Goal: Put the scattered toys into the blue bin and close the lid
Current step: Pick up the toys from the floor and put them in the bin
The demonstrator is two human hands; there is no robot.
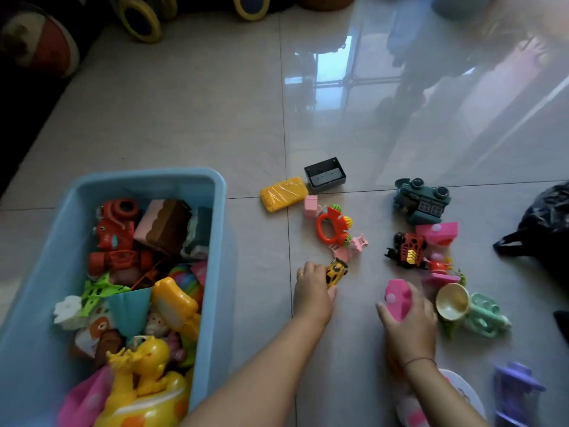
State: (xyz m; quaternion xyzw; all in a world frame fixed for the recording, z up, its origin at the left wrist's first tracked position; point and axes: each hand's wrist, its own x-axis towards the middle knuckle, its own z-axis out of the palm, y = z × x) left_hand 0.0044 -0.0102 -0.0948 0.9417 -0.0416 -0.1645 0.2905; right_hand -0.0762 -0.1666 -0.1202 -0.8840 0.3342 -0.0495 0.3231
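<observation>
I was in the middle of picking up toys. My left hand was curled round a little yellow car on the floor. My right hand held a pink toy, fingers wrapped over its top.

The blue bin sat near the floor's left edge, just beside my left arm. It was open and quite full, with toys piled high at the near end. I could not see the lid anywhere.

I think the next move was to lift both toys and carry them left, up over the bin's tall right wall, and drop them in the far end, where the pile was lower.

The floor between my hands and the bin was bare, so that way was open. More toys waited in front: a yellow block, a black box, an orange rattle, a green car and a red and black car. A cream bowl lay just beside my right hand, so I could bump it. A black bag sat toward the right edge.
</observation>
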